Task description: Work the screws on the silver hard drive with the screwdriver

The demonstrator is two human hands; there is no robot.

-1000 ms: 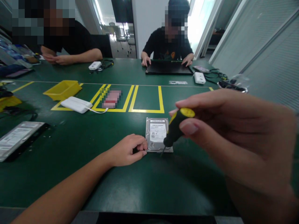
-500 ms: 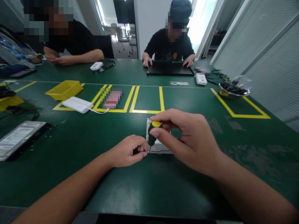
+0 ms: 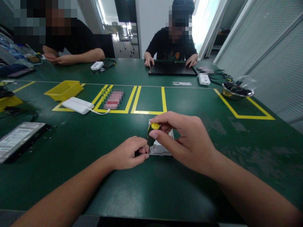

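My right hand (image 3: pixel 189 138) grips a small screwdriver (image 3: pixel 151 140) with a dark handle and a yellow end cap. The tool stands nearly upright, its tip down at the near left corner of a silver hard drive (image 3: pixel 161 149). Most of the drive's top lies hidden behind my right hand. With curled fingers, my left hand (image 3: pixel 130 153) pinches the drive's left edge, close to the screwdriver tip. Whether a screw sits under the tip cannot be seen.
Another hard drive (image 3: pixel 20 138) lies at the left, small bits beside it. Farther back are a yellow bin (image 3: pixel 63 90), a white power bank (image 3: pixel 77 105) with a cable, and a metal bowl (image 3: pixel 238 94). Across the table, one person touches a black panel (image 3: pixel 172 68); another sits left.
My right hand and the screwdriver have shifted slightly left, uncovering more of the drive's near left corner. My left hand stays in place.
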